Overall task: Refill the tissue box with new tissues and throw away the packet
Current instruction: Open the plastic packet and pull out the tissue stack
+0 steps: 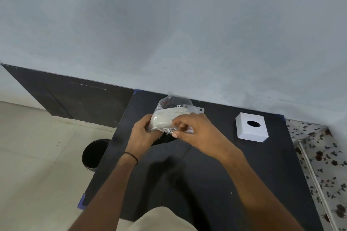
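A black table [244, 165] stands against a pale grey wall [169, 24], with cream floor tiles [37, 155] to its left and floral-patterned fabric [324, 157] along its right edge.

Thin black band [131, 156] circles the left wrist.

A white tissue box [251, 127] sits on a black table [234, 174], beside flower-patterned fabric [324, 159] and pale floor tiles [37, 155].
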